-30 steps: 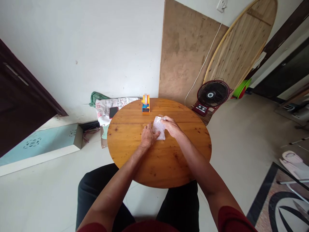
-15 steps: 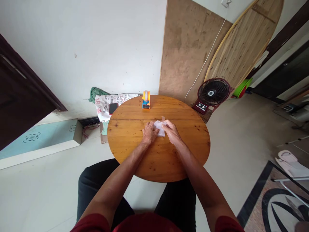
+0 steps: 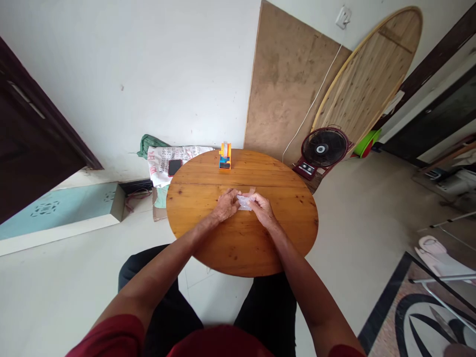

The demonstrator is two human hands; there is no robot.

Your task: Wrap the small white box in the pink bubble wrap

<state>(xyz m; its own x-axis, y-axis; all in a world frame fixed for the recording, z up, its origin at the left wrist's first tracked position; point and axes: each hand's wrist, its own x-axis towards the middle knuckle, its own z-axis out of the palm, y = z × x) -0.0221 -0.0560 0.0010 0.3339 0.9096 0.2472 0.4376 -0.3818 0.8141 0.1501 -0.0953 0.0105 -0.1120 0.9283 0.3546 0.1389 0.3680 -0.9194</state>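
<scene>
Close up to a white wall (image 3: 167, 74) stands a round wooden tabletop (image 3: 230, 243), reaching over the seated person's knees, so the work sits within easy reach of both arms. Beyond its right edge is a dark red fan (image 3: 322, 148) (whether it is running, I cannot tell). The left hand (image 3: 225, 205) and right hand (image 3: 263, 208) meet near the middle, both narrowed, gripping opposite ends of the wrap; the left's exact fingertip hold is too small to read. Toward the far edge stands an orange-and-blue tape dispenser (image 3: 225, 157), apart from the hands, which leaves them room. The folded clear plastic wrap (image 3: 244, 202) lies between the hands, held from both sides probably to keep its fold tight. Smallest, a strip of tape (image 3: 252, 190) juts from its far side, seemingly unpressed.
</scene>
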